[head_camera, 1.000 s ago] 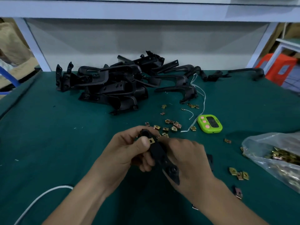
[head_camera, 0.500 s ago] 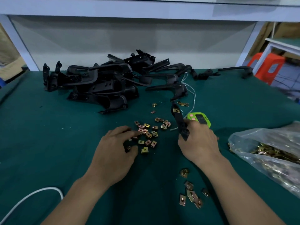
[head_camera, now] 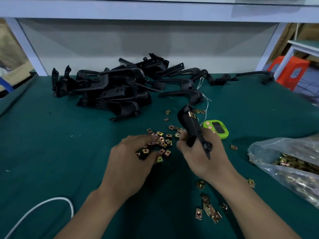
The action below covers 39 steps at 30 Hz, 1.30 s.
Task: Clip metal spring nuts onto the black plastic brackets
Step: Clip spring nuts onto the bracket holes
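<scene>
Two hands apart: right hand [head_camera: 203,156] grips bracket [head_camera: 190,125] tilted toward 11 o'clock, spring nut [head_camera: 192,115] clipped atop; left hand [head_camera: 131,157] touches scattered nuts [head_camera: 164,144], fingers loose.

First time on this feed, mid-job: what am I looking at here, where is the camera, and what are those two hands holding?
No machine here: a person works bare-handed, and the single picture comes from a camera on their head, looking down at a green table. The right hand grips one black bracket, with a spring nut already clipped near its top end. The left hand reaches into the loose nuts; whether it has pinched one is unclear. Behind lies a pile of brackets; to the right, a green timer and a plastic bag of more nuts.
</scene>
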Motion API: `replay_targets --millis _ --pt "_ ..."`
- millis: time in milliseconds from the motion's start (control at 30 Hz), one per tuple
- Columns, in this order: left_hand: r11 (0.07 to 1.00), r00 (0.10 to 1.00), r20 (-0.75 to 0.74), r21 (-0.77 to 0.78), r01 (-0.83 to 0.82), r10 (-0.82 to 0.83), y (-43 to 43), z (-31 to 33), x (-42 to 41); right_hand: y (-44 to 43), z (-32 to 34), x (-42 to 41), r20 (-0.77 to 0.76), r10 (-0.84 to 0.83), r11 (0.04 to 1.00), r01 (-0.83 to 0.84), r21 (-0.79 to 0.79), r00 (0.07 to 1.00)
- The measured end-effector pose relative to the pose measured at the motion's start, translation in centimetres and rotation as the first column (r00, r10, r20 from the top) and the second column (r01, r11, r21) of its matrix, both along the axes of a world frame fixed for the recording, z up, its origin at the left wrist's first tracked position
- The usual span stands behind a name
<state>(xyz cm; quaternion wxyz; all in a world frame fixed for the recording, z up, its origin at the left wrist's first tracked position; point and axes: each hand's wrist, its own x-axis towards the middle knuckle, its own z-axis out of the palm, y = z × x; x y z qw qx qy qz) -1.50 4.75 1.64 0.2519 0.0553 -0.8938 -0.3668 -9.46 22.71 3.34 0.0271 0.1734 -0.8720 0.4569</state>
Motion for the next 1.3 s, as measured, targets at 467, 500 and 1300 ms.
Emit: replay_targets --millis 467,500,1300 --pt "0.941 0.994 0.007 0.324 0.097 -0.105 1.1 0.7 0.0 -0.3 1.0 0.2 0.212 0.273 0.96 -0.251 -0.123 0.938" --pt "0.927 0.994 0.029 0.365 0.085 -0.102 1.0 0.7 0.0 -0.2 0.8 0.3 0.177 0.275 0.961 -0.265 -0.078 0.945" --pt "0.902 0.948 0.239 0.421 0.096 -0.212 0.2 0.6 -0.2 -0.3 0.8 0.5 0.006 0.29 0.956 -0.29 0.043 0.957"
